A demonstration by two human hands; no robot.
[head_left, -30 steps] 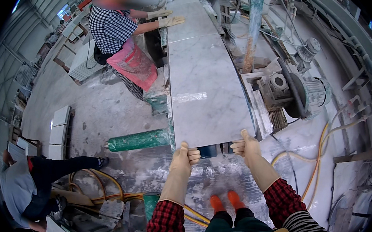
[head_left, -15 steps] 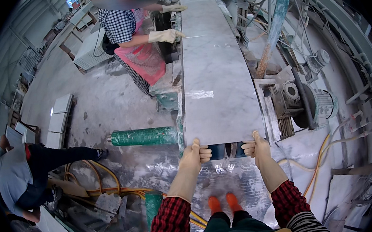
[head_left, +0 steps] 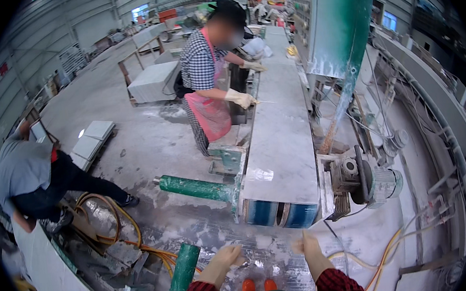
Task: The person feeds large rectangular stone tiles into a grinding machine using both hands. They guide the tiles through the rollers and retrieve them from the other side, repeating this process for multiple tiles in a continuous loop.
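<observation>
A long pale grey stone slab [head_left: 274, 136] with soft veining lies flat on a roller stand in front of me, a shiny clear patch [head_left: 261, 174] near its close end. Blue rollers [head_left: 300, 215] show below that end. My left hand [head_left: 227, 256], in a cream rubber glove, hangs short of the slab with its fingers curled in and nothing in them. Apart from the slab too is my gloved right hand [head_left: 306, 245], also curled and slightly blurred. Further along, a co-worker's gloved hand [head_left: 239, 97] holds a thin blade-like tool [head_left: 264, 102] over the slab.
A green roller [head_left: 195, 187] juts out left of the stand; another green cylinder [head_left: 183, 271] rises near my left forearm. Orange hoses [head_left: 122, 218] run over the wet floor. A motor [head_left: 383, 182] sits at right. Another person [head_left: 39, 175] bends over at far left.
Both my hands have let go of the slab's near edge and drawn back toward me. The view has tilted up. The co-worker's hands remain on the slab's left side.
</observation>
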